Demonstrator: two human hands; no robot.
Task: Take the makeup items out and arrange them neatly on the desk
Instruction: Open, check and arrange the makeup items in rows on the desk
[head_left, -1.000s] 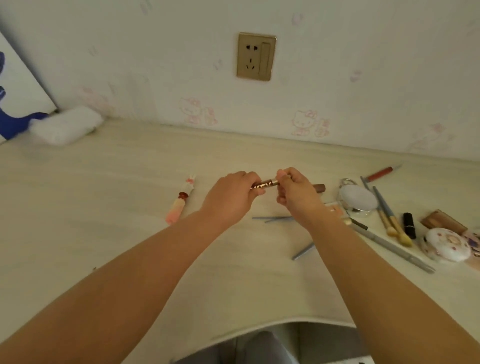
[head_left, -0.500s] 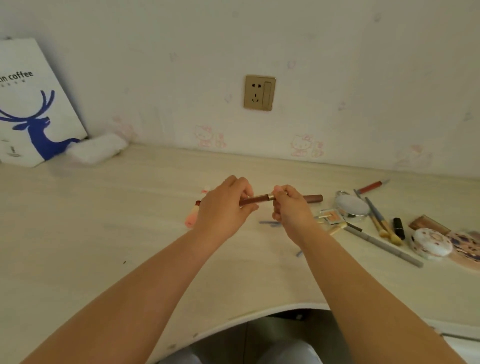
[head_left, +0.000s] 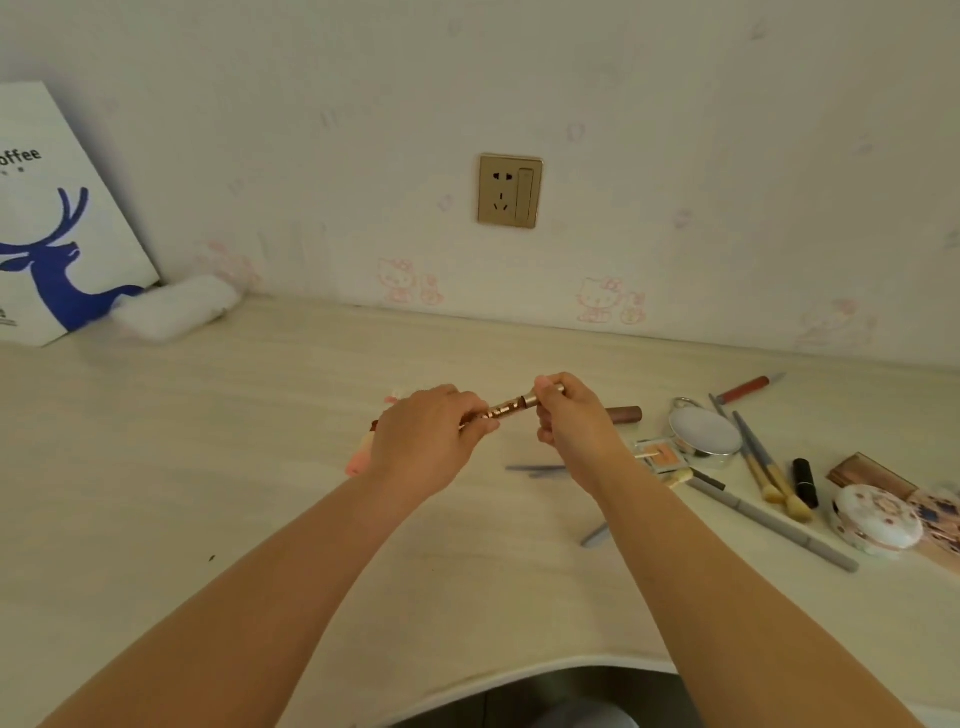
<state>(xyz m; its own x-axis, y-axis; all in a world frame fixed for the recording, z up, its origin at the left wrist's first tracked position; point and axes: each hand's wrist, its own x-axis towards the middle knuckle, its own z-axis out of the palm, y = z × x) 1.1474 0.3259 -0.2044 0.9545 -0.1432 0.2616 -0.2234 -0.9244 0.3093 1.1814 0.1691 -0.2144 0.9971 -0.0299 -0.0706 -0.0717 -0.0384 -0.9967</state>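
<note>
- Two bare hands meet above the pale wood-grain tabletop (head_left: 208, 467), both clamped on one slim brown-and-gold cosmetic pencil (head_left: 506, 409), held off the surface, tilted up to the right.
- Far left: white board with blue deer print (head_left: 57, 244) leans on the wall; soft white cloth roll (head_left: 174, 312) just beside it.
- Pink tube (head_left: 361, 452) lies partly hidden behind the left hand (head_left: 426, 441).
- Left hand: fingers closed around the pencil's lower end.
- Right hand (head_left: 571, 421): fingertips pinched on the gold upper end.
- Right of hands: brown tube (head_left: 626, 414), round silver compact mirror (head_left: 704, 432), two wooden-handled brushes (head_left: 769, 467), black lipstick (head_left: 805, 480), long grey pencil (head_left: 774, 527), round white floral case (head_left: 875, 522).
</note>
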